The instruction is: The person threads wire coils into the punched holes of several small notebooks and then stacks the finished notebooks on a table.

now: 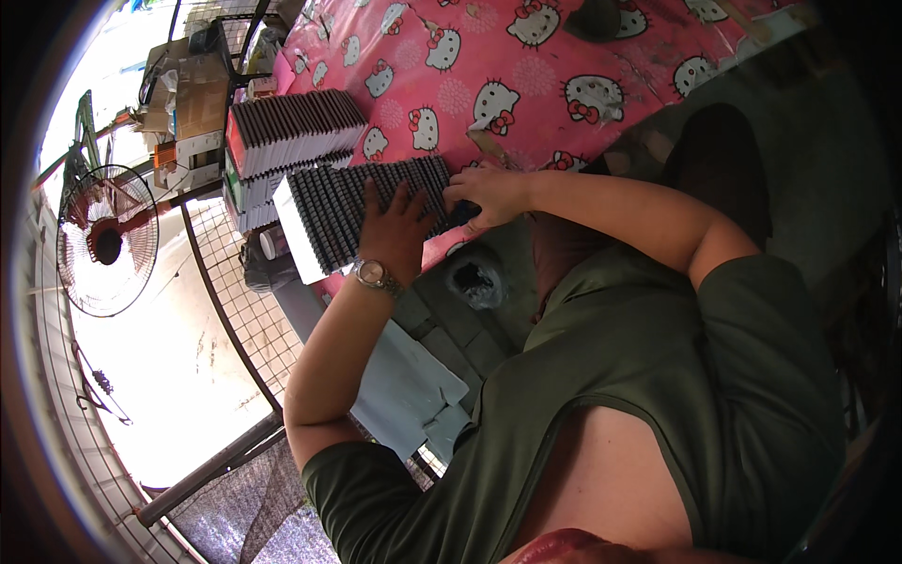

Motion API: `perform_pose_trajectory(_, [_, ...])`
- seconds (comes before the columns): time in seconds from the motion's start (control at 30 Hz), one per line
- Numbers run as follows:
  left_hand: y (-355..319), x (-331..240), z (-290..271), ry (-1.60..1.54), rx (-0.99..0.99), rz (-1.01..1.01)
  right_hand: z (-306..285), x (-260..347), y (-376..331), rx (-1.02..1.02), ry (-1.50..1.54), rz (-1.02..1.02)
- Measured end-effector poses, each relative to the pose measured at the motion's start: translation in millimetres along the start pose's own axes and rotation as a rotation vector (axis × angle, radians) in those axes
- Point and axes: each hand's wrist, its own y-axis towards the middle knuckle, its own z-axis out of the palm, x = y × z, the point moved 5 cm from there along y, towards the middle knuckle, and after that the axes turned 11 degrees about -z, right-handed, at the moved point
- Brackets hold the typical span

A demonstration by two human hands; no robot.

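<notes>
A row of spiral-bound notebooks (324, 211) stands packed on the table, black coils facing up and a white cover at its left end. My left hand (395, 230), with a watch on the wrist, lies over the front part of the row, fingers spread on the coils. At the right end of the row, my right hand (489, 195) is curled with thumb and fingers around the dark end notebooks. How many it grips is hidden by the fingers.
Behind the row are more stacked notebooks (299, 132) with dark spines. A pink cartoon-cat cloth (451, 89) covers the table. At left stand a fan (108, 240) and cardboard boxes (199, 89). A clear plastic bag (481, 287) sits below the table edge.
</notes>
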Motion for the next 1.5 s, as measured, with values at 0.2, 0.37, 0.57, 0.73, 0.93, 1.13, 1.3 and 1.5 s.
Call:
perform_pose_trajectory(0.2, [-1,4,-7,-0.002,0.043,-0.002,-1,2,3,-0.017,-0.068,-0.012])
perform_pose_trajectory(0.37, [1,3,-9,-0.004,0.065,-0.010,3,0,3,-0.024,-0.072,-0.031])
perform_pose_trajectory(0.57, [4,3,-7,-0.016,0.074,-0.025,2,2,0,-0.032,-0.048,-0.023])
perform_pose_trajectory(0.73, [5,2,-9,-0.021,0.091,-0.025,13,-3,1,0.299,0.676,0.458])
perform_pose_trajectory(0.93, [8,-5,5,0.019,-0.051,0.012,-2,-5,0,0.021,0.065,0.070])
perform_pose_trajectory(1.13, [9,-3,4,0.026,0.075,0.004,-3,1,-4,-0.068,-0.190,-0.076])
perform_pose_trajectory(1.3, [10,-3,3,0.020,0.111,-0.006,7,-5,2,0.234,0.344,0.343])
perform_pose_trajectory(1.5, [19,-11,8,0.010,0.054,0.012,1,-7,-2,0.139,0.000,0.138])
